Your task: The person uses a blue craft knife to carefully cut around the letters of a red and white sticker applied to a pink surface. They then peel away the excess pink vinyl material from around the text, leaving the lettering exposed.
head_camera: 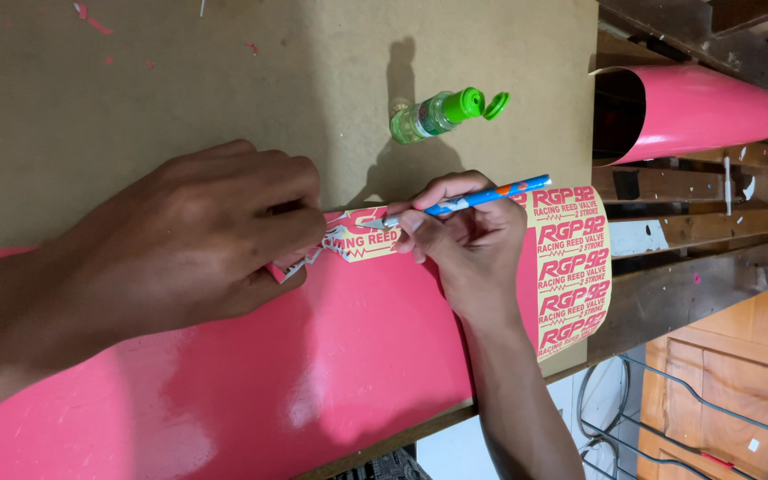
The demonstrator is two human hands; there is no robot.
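A: Sticker sheet [571,267], pink on cream, lies on the pink vinyl [313,373] over the brown board [135,89], long axis running away from the right hand [464,236] on its far side.

B: Hands?

A: Right hand pinches a blue craft knife [477,199], tip pointing toward the left hand [197,240]. Left fingers are curled, pinching a peeled vinyl scrap [308,260] just beside the tip; both are close.

B: Rest?

A: Green-capped bottle [442,113] behind, pink roll [704,111] off the board.
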